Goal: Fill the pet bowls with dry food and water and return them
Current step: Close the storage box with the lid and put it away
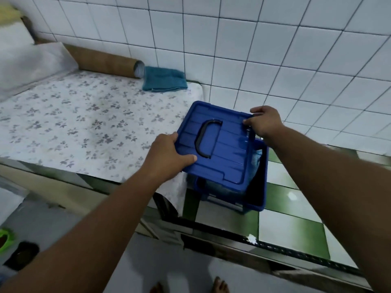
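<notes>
Lid point(220, 144) gripped by left hand point(167, 155) and right hand point(265, 123), tilted over blue bin point(257, 187); bluish bag point(255, 163) inside, contents hidden.

Two hands point(167, 154) point(265, 123), one lid point(224, 144), one box point(261, 187), one towel point(165, 80), one tube point(105, 60).

Blue lid point(224, 153) was held tilted over the open blue box point(259, 187), covering most of it. Left hand point(169, 153) gripped the lid's near-left edge, thumb on top. Right hand point(264, 123) gripped its far-right corner. Black handle point(204, 140) lay flat on the lid. Box stood on the desk point(296, 208), on green-and-white tiles, just beside the floral cover point(84, 115). Teal towel point(165, 79) and cardboard tube point(101, 60) lay along the desk's far edge.
</notes>
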`<act>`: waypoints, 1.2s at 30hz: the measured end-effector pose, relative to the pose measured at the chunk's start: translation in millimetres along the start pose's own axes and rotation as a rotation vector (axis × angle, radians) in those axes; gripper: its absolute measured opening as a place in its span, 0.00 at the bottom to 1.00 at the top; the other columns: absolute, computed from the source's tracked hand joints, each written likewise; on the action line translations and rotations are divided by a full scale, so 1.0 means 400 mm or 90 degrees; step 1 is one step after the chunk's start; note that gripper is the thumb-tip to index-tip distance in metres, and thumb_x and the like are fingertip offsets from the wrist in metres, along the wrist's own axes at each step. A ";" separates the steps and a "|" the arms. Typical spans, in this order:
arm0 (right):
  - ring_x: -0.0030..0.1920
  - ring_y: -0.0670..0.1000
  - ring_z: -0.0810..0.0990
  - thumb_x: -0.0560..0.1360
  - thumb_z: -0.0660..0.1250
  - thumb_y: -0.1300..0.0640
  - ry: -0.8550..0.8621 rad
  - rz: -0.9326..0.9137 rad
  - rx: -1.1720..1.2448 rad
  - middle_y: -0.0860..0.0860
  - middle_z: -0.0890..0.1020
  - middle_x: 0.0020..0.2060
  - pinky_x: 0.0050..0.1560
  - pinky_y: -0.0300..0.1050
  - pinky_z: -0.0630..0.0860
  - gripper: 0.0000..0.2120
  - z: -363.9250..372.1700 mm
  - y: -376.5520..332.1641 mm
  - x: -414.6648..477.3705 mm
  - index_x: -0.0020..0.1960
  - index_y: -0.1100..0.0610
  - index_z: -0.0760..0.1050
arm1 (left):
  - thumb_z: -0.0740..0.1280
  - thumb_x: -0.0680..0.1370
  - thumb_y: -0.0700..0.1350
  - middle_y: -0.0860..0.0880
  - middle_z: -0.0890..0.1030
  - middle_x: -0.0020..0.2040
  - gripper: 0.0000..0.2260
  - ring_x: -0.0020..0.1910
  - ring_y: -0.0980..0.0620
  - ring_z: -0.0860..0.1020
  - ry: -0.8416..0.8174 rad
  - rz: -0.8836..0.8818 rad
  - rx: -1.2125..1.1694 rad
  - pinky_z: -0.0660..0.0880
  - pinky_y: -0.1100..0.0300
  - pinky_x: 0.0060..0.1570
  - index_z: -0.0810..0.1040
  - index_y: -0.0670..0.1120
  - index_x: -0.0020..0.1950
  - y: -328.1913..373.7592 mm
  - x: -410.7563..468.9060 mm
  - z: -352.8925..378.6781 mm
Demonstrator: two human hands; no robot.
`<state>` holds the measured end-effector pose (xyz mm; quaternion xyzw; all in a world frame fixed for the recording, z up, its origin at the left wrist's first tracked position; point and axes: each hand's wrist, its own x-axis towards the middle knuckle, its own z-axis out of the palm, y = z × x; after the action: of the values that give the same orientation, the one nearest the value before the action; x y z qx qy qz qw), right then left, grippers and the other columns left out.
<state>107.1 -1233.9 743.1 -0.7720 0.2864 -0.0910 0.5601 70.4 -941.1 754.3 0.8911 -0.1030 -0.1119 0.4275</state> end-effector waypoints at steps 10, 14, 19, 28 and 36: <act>0.45 0.55 0.81 0.68 0.78 0.64 -0.005 0.044 -0.122 0.55 0.81 0.49 0.50 0.49 0.82 0.16 -0.083 0.213 -0.012 0.51 0.54 0.76 | 0.75 0.76 0.54 0.45 0.69 0.76 0.37 0.74 0.47 0.69 -0.065 -0.051 0.134 0.65 0.59 0.71 0.65 0.44 0.80 -0.015 -0.049 0.215; 0.48 0.57 0.83 0.66 0.78 0.62 -0.004 0.048 -0.145 0.53 0.81 0.50 0.52 0.54 0.83 0.17 -0.077 0.230 0.003 0.51 0.52 0.77 | 0.75 0.76 0.55 0.44 0.70 0.75 0.36 0.73 0.47 0.70 -0.057 -0.050 0.166 0.66 0.58 0.70 0.66 0.43 0.79 -0.013 -0.039 0.235; 0.49 0.60 0.83 0.63 0.78 0.60 -0.001 0.045 -0.169 0.51 0.81 0.50 0.53 0.57 0.82 0.18 -0.076 0.232 0.043 0.50 0.49 0.78 | 0.73 0.76 0.57 0.44 0.70 0.77 0.36 0.74 0.46 0.70 -0.066 -0.047 0.191 0.66 0.56 0.72 0.66 0.43 0.79 -0.011 -0.016 0.246; 0.59 0.59 0.79 0.69 0.77 0.56 -0.024 0.003 -0.273 0.54 0.81 0.58 0.63 0.54 0.76 0.21 -0.070 0.236 0.073 0.61 0.53 0.79 | 0.73 0.76 0.59 0.44 0.69 0.77 0.37 0.74 0.47 0.70 -0.085 -0.047 0.214 0.66 0.55 0.72 0.66 0.45 0.80 -0.019 0.001 0.253; 0.63 0.60 0.76 0.72 0.76 0.50 -0.053 -0.028 -0.347 0.56 0.78 0.64 0.66 0.55 0.74 0.24 -0.077 0.245 0.081 0.65 0.53 0.77 | 0.65 0.80 0.62 0.44 0.58 0.82 0.35 0.80 0.44 0.58 -0.101 -0.021 0.257 0.56 0.52 0.77 0.59 0.50 0.82 -0.061 -0.007 0.277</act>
<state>86.3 -1296.9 658.4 -0.9032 0.2603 0.0094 0.3412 38.1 -1007.4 668.0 0.9485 -0.1423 -0.1660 0.2294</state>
